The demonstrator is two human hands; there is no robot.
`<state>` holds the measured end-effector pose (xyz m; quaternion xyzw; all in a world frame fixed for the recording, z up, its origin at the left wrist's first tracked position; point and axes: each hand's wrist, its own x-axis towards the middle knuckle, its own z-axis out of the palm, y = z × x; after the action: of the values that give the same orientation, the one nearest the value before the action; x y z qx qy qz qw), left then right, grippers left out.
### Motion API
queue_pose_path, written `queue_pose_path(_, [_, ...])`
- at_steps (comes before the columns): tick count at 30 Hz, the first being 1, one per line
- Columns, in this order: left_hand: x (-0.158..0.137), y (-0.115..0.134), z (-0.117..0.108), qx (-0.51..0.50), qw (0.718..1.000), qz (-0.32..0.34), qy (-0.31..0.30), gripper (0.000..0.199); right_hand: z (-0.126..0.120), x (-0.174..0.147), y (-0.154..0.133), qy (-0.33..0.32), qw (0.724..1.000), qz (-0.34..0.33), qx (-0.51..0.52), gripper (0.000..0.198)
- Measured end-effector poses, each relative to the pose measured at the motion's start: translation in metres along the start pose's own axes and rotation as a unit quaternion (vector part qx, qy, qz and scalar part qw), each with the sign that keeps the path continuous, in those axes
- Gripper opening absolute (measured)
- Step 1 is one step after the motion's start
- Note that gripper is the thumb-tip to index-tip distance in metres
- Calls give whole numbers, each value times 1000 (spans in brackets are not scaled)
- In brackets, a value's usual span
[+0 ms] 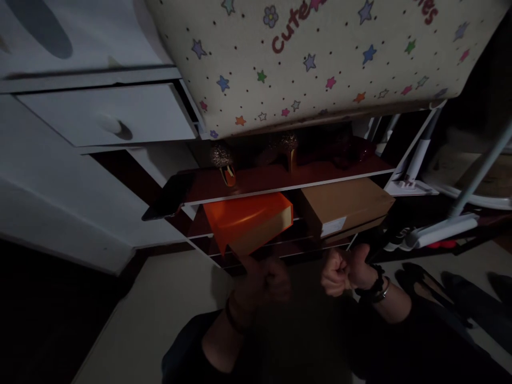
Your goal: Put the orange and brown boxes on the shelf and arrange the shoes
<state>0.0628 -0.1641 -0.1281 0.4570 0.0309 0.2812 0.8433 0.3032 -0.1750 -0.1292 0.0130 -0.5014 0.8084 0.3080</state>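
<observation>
Low in the view, my left hand (262, 282) is curled closed just in front of the orange box (248, 218), dim and a little blurred. Opposite it, across a short gap, my right hand (346, 269) is also closed, its thumb raised and its fingers bent inward. It is below the brown cardboard box (348, 205). Whatever either hand may hold is hidden by the fingers. Both boxes stick out of a dark red shoe rack (256, 184). On its upper shelf stand glittery high-heeled shoes (222, 157).
A star-patterned cloth (312, 64) hangs above the rack. A white drawer (108, 117) is at left, near a dark phone-like slab (168, 197) on the shelf end. More shoes (430, 285) lie on the floor at right, by a pale long-handled tool (444, 229).
</observation>
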Motion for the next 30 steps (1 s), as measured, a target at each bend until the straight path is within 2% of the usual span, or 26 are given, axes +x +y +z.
queue_pose_path(12, [17, -5, 6, 20, 1000, 12, 17, 82, -1, -13, -8, 22, 1000, 2, 0, 81])
queue_pose_path(17, [20, -6, 7, -2, 999, 0, -44, 81, -4, -16, -6, 23, 1000, -5, -16, 80])
queue_pose_path(19, [21, -6, 7, -8, 999, 2, -42, 80, -4, -18, -6, 42, 998, -14, -50, 80])
queue_pose_path(21, [24, -6, 6, -11, 1000, 5, -20, 80, -1, -23, -13, 106, 982, -42, -150, 84])
queue_pose_path(22, [27, -6, 4, -9, 1000, 2, -1, 81, 0, -26, -19, 158, 959, -58, -227, 86])
queue_pose_path(23, [30, -6, 2, -7, 1000, -1, 30, 81, 2, -31, -26, 218, 922, -73, -312, 86])
queue_pose_path(24, [35, -7, -1, -5, 997, 0, 74, 80, 3, -37, -35, 279, 867, -93, -401, 84])
queue_pose_path(25, [39, -9, -5, -4, 991, 4, 131, 77, 3, -44, -45, 338, 796, -116, -488, 78])
queue_pose_path(27, [49, -14, -14, -3, 965, 7, 264, 65, -3, -58, -63, 432, 621, -162, -634, 68])
queue_pose_path(28, [53, -18, -18, -4, 945, 1, 326, 58, -8, -64, -70, 461, 531, -179, -688, 69])
queue_pose_path(29, [57, -23, -21, -6, 927, -13, 374, 52, -15, -70, -75, 473, 456, -185, -731, 75])
queue_pose_path(30, [61, -27, -23, -12, 914, -32, 405, 49, -22, -74, -78, 473, 399, -182, -764, 84])
